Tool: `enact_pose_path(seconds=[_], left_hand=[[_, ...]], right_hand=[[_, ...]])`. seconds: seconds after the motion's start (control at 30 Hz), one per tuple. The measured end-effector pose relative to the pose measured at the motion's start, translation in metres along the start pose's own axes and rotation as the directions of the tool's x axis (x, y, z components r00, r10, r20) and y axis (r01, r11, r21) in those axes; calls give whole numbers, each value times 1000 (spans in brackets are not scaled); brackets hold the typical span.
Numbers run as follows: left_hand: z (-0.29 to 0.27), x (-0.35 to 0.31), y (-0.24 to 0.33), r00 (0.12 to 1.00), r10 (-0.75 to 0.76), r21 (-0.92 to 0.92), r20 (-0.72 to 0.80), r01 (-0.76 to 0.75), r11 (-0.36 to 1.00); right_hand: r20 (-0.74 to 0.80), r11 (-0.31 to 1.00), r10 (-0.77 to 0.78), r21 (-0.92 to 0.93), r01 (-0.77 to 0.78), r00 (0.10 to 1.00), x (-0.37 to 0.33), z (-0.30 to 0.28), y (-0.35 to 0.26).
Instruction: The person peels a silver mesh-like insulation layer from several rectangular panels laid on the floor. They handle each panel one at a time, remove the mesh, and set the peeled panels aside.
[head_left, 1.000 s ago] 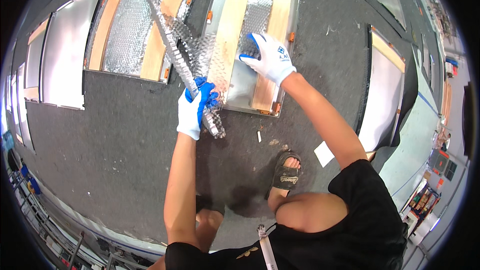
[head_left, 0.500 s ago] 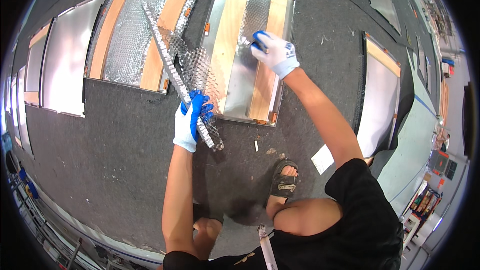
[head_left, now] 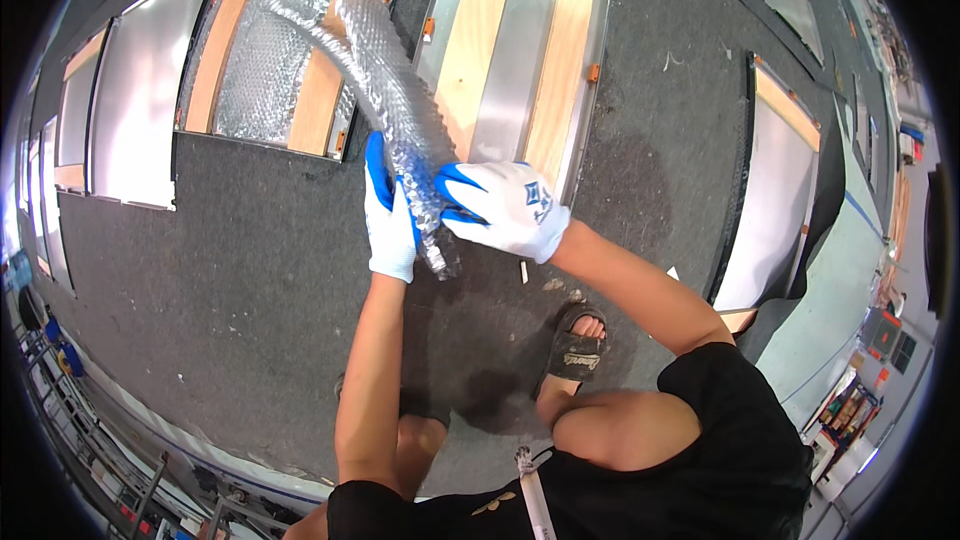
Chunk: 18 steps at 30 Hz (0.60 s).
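Note:
A silvery metal honeycomb strip [head_left: 392,90] hangs in front of me, its far end split into two curving tails. My left hand [head_left: 392,208], in a white glove with blue-coated fingers, grips its near part from the left. From the right, my right hand [head_left: 503,208], gloved alike, pinches the same near part, so the two hands almost meet. Part of the right fingertips is hidden behind the strip. Beyond my hands lies a shallow metal panel frame [head_left: 512,70] with a left wooden slat [head_left: 478,50] and a right wooden slat [head_left: 563,50]; the strip overlaps its left side.
Left of that frame lies another panel [head_left: 262,80] filled with honeycomb between wooden slats. Bare metal panels [head_left: 140,90] stand farther left. At right is a panel [head_left: 765,190] beside a pale green sheet [head_left: 825,270]. A small white piece [head_left: 524,272] lies on the dark floor covering.
My right hand has come down and left from above the middle frame to the honeycomb strip and now holds it. The strip's loose, spread part is gathered closer together.

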<state>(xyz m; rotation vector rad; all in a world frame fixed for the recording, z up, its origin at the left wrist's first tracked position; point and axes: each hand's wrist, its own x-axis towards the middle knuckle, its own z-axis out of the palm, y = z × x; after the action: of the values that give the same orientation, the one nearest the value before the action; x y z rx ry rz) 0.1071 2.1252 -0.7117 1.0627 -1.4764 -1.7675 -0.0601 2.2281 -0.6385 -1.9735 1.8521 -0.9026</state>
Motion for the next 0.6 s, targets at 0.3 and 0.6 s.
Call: enact_pose_path(seconds=[0.3, 0.6], left_hand=[[-28, -2, -15, 942, -188, -643, 279, 329, 692], [-37, 0, -3, 848, -498, -379, 179, 527, 761]], right_hand=[[84, 995, 65, 65, -71, 994, -8, 37, 5], [-352, 835, 545, 143, -532, 761, -45, 2, 68]])
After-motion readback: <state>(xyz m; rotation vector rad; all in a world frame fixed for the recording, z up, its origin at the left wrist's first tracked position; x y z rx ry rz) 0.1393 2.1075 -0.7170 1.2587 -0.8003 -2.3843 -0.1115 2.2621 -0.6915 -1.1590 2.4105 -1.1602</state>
